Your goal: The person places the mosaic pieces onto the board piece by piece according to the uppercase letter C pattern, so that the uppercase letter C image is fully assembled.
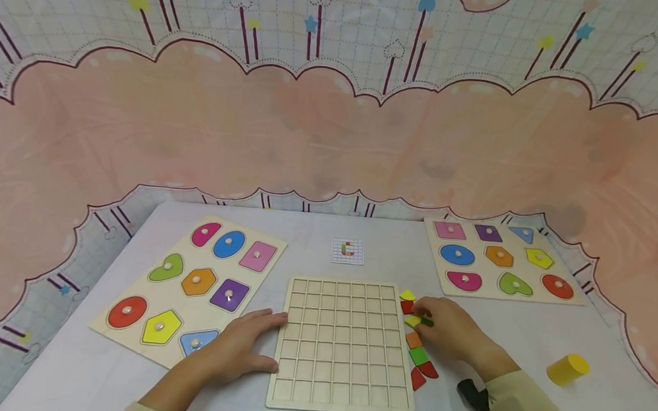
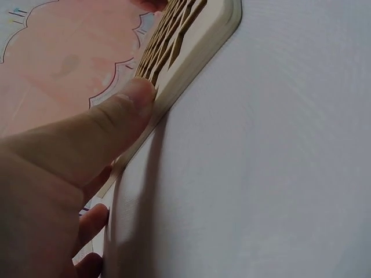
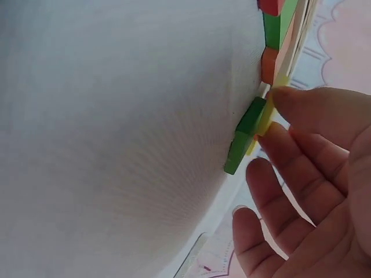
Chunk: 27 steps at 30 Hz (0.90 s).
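A pale wooden grid board [image 1: 344,353] lies flat in the middle of the table. My left hand [image 1: 237,347] rests along its left edge, fingers extended; in the left wrist view the thumb [image 2: 139,95] touches the board's side. Small coloured pieces line the board's right side. Over them, my right hand [image 1: 450,327] pinches a yellow piece [image 3: 268,113] between thumb and forefinger. Against that piece lies a dark green piece [image 3: 246,133]. Nearer me in the row are an orange piece [image 1: 414,340], a green square [image 1: 418,356] and two red pieces [image 1: 417,379].
Shape puzzle boards with knobbed pieces lie at the left [image 1: 186,313] and back right [image 1: 493,290]. A small pattern card [image 1: 348,251] lies beyond the grid board. To the right stands a yellow cylinder [image 1: 568,370]. A patterned cloth [image 1: 333,136] hangs behind the table.
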{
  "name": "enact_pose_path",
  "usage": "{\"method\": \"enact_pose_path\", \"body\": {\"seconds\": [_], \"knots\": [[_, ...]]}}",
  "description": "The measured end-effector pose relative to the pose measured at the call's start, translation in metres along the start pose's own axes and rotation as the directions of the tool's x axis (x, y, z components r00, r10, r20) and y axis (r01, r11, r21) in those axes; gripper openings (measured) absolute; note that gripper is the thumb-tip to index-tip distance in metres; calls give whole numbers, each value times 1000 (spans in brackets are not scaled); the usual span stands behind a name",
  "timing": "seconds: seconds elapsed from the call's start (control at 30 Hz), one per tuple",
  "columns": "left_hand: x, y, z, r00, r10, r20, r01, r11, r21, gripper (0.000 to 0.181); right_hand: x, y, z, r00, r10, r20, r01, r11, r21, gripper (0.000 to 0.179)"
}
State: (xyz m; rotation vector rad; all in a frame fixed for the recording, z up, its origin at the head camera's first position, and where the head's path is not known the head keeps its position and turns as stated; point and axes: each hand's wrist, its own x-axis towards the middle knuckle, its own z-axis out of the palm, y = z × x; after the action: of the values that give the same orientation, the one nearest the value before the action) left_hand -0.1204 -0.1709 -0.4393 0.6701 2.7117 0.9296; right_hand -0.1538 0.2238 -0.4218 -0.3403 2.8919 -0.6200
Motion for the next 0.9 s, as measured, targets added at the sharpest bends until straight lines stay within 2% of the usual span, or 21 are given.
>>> {"method": "enact_pose_path", "body": {"seconds": [0.3,0.57,0.9], "knots": [[0,-1,1,1000,3,4,-3,1000,3,76,-1,-2,-3,1000,-11,-25,12,999,46,36],[2,0,1,1000,7,21,-7,1000,4,75,0,-8,-4,995,-57,-84,66,991,114,29],[3,1,0,999,-9,30,9,1000,4,74,7,-20,-6,987,-112,-119,124,987,102,28]]}}
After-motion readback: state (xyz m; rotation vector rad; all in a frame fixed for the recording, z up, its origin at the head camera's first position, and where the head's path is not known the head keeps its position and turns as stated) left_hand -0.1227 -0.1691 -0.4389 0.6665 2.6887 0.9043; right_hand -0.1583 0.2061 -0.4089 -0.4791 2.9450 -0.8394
